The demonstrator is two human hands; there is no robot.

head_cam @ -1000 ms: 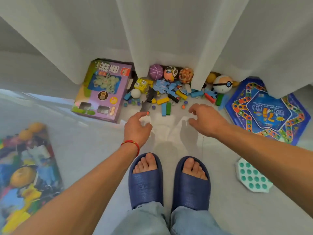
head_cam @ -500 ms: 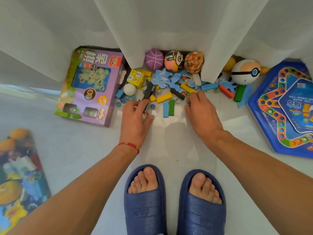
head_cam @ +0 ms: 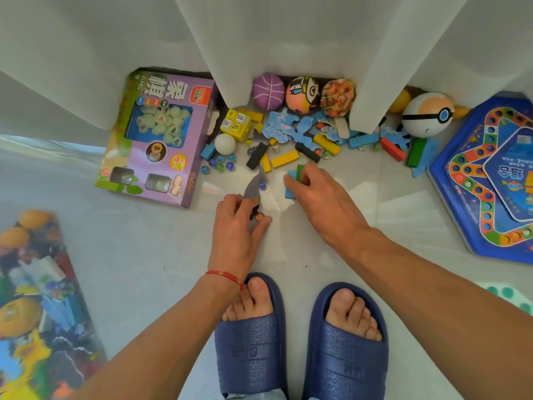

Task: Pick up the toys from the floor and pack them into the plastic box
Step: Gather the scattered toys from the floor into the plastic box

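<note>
A pile of toys lies on the floor under the curtain hem: coloured wooden blocks [head_cam: 284,159], blue puzzle pieces [head_cam: 284,127], marbles [head_cam: 220,166], a yellow cube [head_cam: 236,124] and several balls [head_cam: 268,91]. My left hand [head_cam: 238,226] pinches a grey puzzle piece [head_cam: 253,184], with an orange marble [head_cam: 259,217] at its fingertips. My right hand [head_cam: 320,197] closes over a green block [head_cam: 300,171] and a blue block [head_cam: 289,192] at the pile's near edge. The clear plastic box [head_cam: 31,284], with toys inside, sits at the lower left.
A purple chess-set carton [head_cam: 155,134] lies left of the pile. A blue hexagonal board game [head_cam: 490,180] lies at the right, and a white-and-green dotted toy [head_cam: 507,295] below it. White curtains [head_cam: 288,39] hang over the pile's far side. My feet in blue slippers [head_cam: 251,342] stand close.
My left hand has drawn back from the pile with the grey puzzle piece. My right hand has shifted left and closed on the green and blue blocks. The camera has moved closer.
</note>
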